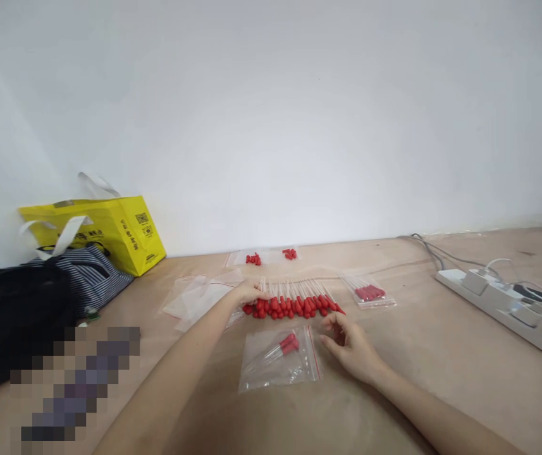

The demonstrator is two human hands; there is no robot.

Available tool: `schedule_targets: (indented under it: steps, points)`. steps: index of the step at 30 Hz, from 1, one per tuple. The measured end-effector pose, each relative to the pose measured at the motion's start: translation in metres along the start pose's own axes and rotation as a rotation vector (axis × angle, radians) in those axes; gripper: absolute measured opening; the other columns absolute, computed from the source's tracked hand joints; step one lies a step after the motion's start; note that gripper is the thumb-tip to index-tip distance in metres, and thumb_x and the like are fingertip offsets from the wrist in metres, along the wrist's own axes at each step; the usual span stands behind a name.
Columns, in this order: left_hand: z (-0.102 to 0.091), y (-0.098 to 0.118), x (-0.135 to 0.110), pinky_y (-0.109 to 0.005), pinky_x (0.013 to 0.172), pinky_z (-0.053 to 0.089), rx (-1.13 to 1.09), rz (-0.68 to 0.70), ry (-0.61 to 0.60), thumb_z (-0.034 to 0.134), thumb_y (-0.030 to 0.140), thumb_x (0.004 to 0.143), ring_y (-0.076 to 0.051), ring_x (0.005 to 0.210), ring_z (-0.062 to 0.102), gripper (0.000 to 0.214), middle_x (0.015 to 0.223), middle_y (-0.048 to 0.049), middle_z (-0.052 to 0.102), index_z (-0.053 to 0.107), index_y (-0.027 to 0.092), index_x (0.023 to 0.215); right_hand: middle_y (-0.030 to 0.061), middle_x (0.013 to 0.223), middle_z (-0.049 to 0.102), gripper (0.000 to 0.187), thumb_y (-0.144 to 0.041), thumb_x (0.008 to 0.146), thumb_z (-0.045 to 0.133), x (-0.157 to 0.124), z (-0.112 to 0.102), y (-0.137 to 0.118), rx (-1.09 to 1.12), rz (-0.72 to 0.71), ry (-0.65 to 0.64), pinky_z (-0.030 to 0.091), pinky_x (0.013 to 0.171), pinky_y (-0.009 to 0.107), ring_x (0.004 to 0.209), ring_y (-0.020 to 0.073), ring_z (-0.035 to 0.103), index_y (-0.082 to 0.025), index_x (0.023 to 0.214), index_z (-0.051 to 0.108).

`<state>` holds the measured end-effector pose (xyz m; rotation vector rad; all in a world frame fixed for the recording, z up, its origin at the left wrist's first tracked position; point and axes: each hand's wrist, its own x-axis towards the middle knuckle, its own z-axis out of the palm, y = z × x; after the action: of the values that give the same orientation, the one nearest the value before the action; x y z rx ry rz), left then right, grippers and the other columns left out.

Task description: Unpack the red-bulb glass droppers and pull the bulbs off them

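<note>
A dense row of glass droppers with red rubber bulbs (294, 306) lies across the table, tubes pointing to the back. My left hand (249, 292) reaches over the row's left end, fingers together at the tubes; what they hold, if anything, is hidden. Just right of a clear zip bag (265, 373), my right hand (353, 347) hovers with fingers curved, thumb apart, and nothing visible in it. Inside that bag are a few red-bulbed droppers. Flat, clear bags (195, 303) lie left of the row, partly behind my left forearm.
Another bag of red-bulbed droppers (370, 292) lies at the right. Toward the wall are bags with red bulbs (254, 259). A white power strip (498, 309) with plugs and cables stands far right. A yellow bag (133, 234), striped bag (102, 278) and black bag (19, 322) crowd the left.
</note>
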<state>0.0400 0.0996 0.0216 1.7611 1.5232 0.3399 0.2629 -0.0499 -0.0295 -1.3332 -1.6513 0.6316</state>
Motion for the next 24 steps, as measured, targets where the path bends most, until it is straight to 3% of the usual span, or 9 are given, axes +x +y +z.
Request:
schedule_targets:
  steps: [7, 13, 18, 21, 24]
  points:
    - [-0.004, -0.001, -0.005, -0.021, 0.043, 0.030, 0.202, 0.026, 0.147, 0.071, 0.045, 0.050, -0.009, 0.042, 0.042, 0.038, 0.039, 0.0056, 0.043, 0.047, 0.016, 0.047, 0.0005, 0.069, 0.054, 0.007, -0.013, 0.065, 0.049, -0.001, 0.009, -0.005, -0.058, -0.034, -0.118, 0.037, 0.056, 0.023, 0.063, 0.0125, 0.048, -0.017, 0.070, 0.053]
    - [-0.008, -0.014, -0.015, -0.025, 0.065, 0.039, 0.406, 0.049, 0.371, 0.059, 0.031, 0.069, -0.018, 0.078, 0.056, 0.016, 0.073, -0.0030, 0.060, 0.058, 0.016, 0.067, -0.0002, 0.064, 0.054, 0.007, -0.015, 0.068, 0.049, -0.002, 0.012, -0.009, -0.132, -0.097, -0.161, 0.037, 0.060, 0.024, 0.065, 0.0138, 0.049, -0.018, 0.065, 0.055]
    - [-0.003, -0.015, -0.020, -0.032, 0.078, 0.042, 0.473, 0.035, 0.310, 0.053, 0.026, 0.079, -0.018, 0.089, 0.054, 0.015, 0.091, -0.0056, 0.059, 0.058, 0.015, 0.087, 0.0004, 0.062, 0.054, 0.012, -0.021, 0.073, 0.049, -0.002, 0.013, -0.013, -0.134, -0.117, -0.146, 0.037, 0.059, 0.025, 0.064, 0.0143, 0.049, -0.019, 0.068, 0.060]
    - [-0.001, -0.013, -0.019, -0.038, 0.077, 0.046, 0.469, -0.005, 0.244, 0.048, 0.030, 0.084, -0.018, 0.091, 0.054, 0.027, 0.106, -0.0070, 0.053, 0.050, 0.015, 0.106, 0.0010, 0.063, 0.056, 0.015, -0.022, 0.075, 0.048, -0.001, 0.013, -0.013, -0.121, -0.132, -0.144, 0.037, 0.059, 0.024, 0.064, 0.0146, 0.049, -0.019, 0.071, 0.062]
    - [0.002, -0.014, -0.017, -0.038, 0.076, 0.047, 0.431, -0.041, 0.179, 0.048, 0.030, 0.084, -0.018, 0.091, 0.054, 0.029, 0.108, -0.0072, 0.052, 0.048, 0.015, 0.109, 0.0017, 0.063, 0.057, 0.018, -0.021, 0.076, 0.046, -0.001, 0.011, -0.011, -0.120, -0.140, -0.141, 0.038, 0.061, 0.025, 0.065, 0.0151, 0.050, -0.019, 0.075, 0.064]
